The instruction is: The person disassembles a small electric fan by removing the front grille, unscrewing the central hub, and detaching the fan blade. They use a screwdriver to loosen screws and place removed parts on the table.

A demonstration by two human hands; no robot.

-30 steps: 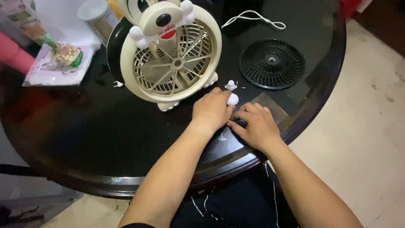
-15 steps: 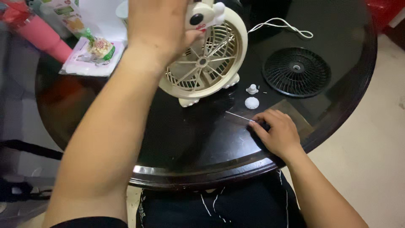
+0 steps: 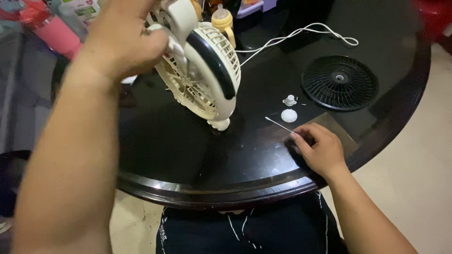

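Overhead, left hand (image 3: 126, 40) raised, fingers clamped on cream fan (image 3: 200, 70), tilted, one foot on table (image 3: 188, 160). Right hand (image 3: 320, 149) pinches screwdriver (image 3: 282, 126), tip beside white cap (image 3: 289, 115).

Round black table (image 3: 197, 160), fan grille (image 3: 339, 83)

Home: round dark table (image 3: 197, 186) w/ baby bottle (image 3: 223, 21), snack packets (image 3: 77, 8).

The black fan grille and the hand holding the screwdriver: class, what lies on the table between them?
In the head view, two small white plastic parts lie between the black fan grille and the right hand, near the screwdriver tip, on the dark table.
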